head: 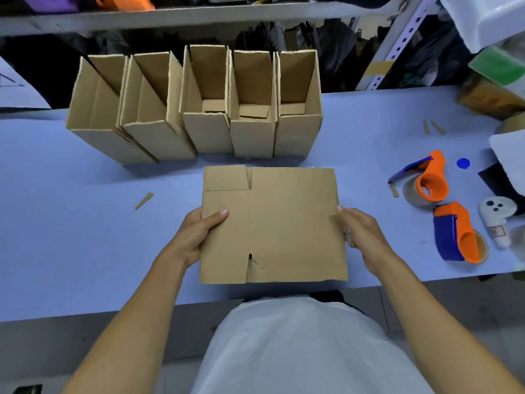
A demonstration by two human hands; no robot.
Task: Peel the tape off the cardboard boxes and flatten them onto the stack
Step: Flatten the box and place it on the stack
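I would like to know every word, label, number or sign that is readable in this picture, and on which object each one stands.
No text can be read.
White plush toy: a small red-bordered tag, too blurred to read.
Sheet at far left: faint drawn lines, no legible words.
Flattened cardboard box, five standing boxes, tape dispensers: no print visible.

The person wears a white top (298, 351), forearms bare
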